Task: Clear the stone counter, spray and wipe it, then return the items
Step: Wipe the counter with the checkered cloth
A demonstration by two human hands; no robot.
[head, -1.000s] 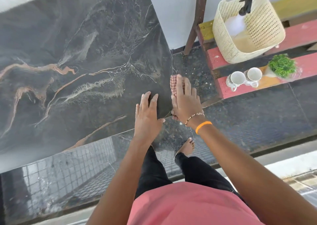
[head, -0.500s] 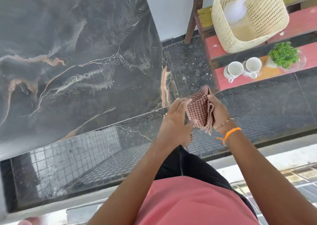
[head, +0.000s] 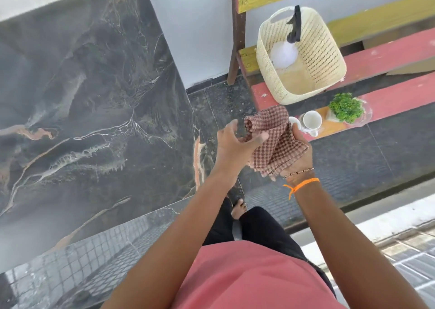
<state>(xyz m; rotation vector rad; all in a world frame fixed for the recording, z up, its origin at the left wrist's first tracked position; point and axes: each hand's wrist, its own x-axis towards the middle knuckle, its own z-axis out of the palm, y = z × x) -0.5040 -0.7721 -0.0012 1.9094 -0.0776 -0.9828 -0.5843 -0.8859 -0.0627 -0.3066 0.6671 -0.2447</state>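
The dark veined stone counter (head: 82,110) fills the left of the view with nothing standing on it. To the right of its corner, over the floor, both hands hold a brown checked cloth (head: 275,141). My right hand (head: 297,160) cups the cloth from below and my left hand (head: 235,143) pinches its near fold. On a red bench stand two white cups (head: 310,121), a small green plant (head: 346,107) on a wooden tray (head: 329,126), and a cream basket (head: 313,56) holding a spray bottle (head: 286,49) with a black trigger.
The red and yellow slatted bench (head: 388,52) runs along the right. A white wall (head: 193,30) stands between counter and bench. Dark speckled floor (head: 376,153) lies below my hands. My legs and one bare foot (head: 239,208) are beside the counter's front corner.
My hands have lifted the cloth off the counter's right edge and carried it right, over the floor toward the bench. The left hand left the counter and took hold of the cloth.
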